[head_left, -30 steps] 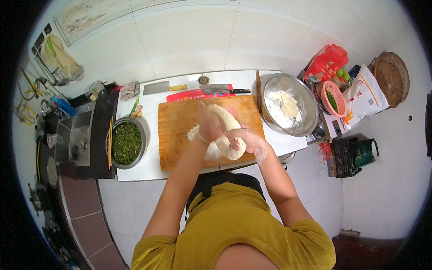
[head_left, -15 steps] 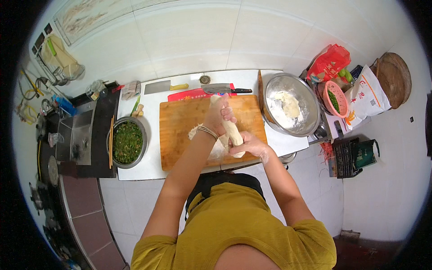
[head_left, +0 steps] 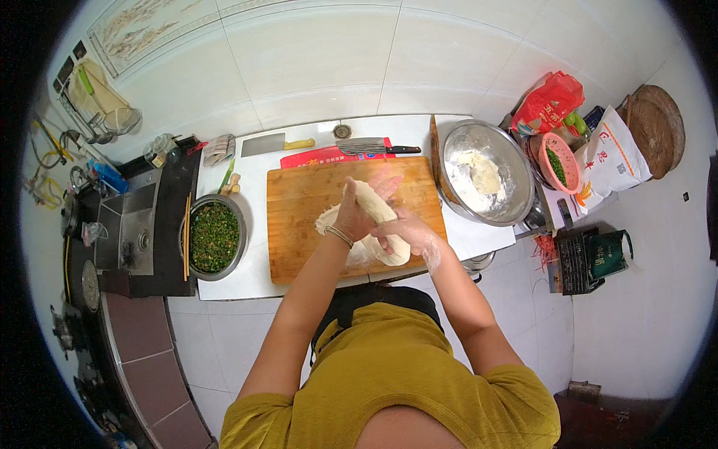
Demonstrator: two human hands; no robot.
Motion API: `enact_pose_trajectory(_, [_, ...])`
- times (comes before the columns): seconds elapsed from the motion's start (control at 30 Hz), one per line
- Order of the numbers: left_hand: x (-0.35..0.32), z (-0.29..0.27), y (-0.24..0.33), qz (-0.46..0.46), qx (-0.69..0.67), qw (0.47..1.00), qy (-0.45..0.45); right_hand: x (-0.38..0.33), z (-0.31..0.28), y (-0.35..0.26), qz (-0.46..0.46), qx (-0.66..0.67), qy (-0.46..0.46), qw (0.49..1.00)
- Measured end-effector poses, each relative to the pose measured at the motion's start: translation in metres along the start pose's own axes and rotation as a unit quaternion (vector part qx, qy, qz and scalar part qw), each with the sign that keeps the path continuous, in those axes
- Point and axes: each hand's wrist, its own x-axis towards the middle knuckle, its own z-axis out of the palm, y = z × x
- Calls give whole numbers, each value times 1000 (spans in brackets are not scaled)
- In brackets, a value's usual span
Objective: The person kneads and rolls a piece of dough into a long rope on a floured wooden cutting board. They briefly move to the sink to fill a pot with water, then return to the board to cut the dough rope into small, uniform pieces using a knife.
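A thick, pale roll of dough [head_left: 372,198] is lifted over the wooden cutting board [head_left: 295,251], slanting and bent toward me at its lower end. My left hand [head_left: 354,218] cradles its upper part, with thumb and fingers spread on either side. Wrapped around the lower part is my right hand [head_left: 410,230], its fingers closed on the dough. Flour whitens my right wrist. Beneath and beside my left hand, more dough [head_left: 324,218] lies on the floury board, partly hidden by that hand.
At left stands a bowl of chopped green filling [head_left: 214,238] with chopsticks [head_left: 186,238] on its rim. Behind the board lie a cleaver [head_left: 263,144] and a dark-handled knife [head_left: 404,150]. A steel basin [head_left: 516,196] holds flour and dough; a pink basket [head_left: 572,173] stands farther right.
My left hand has loosened from a tight grip around the dough, its fingers now spread. The roll has bent more, and its lower end bulges below my right hand.
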Motion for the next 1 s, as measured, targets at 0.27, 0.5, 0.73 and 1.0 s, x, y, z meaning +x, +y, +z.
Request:
enact_pose_trajectory(0.27, [5, 16, 22, -51, -144, 984, 87, 2, 8, 16, -10, -64, 19, 998])
enact_pose_trajectory(0.5, [13, 27, 50, -40, -136, 963, 229, -10, 12, 12, -36, 37, -44, 998])
enact_pose_trajectory(0.73, [9, 39, 49, -23, -210, 944, 255, 0, 9, 8, 25, -6, -41, 999])
enact_pose_trajectory(1.0, [20, -5, 45, 21, -64, 988, 137, 5, 14, -3, 14, 44, -8, 999])
